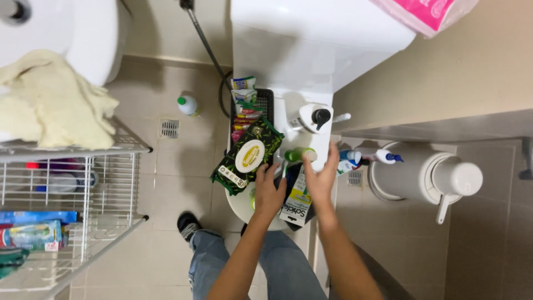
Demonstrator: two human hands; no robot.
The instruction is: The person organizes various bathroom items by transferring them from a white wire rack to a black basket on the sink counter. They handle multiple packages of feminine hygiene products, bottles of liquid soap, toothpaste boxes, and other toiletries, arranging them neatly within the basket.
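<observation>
- Fingers of my right hand (321, 179) curl around the small green-capped plastic bottle (300, 155), long axis crosswise, at the lid's far edge.
- Left hand (268, 191), fingers loosely bent, rests beside it, holding nothing.

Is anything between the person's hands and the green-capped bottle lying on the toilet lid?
Nothing visible. The right hand already reaches the green-capped bottle at its pale end, and the left hand sits just below it. The dark wipes pack lies off to the side, not in the way.
</observation>
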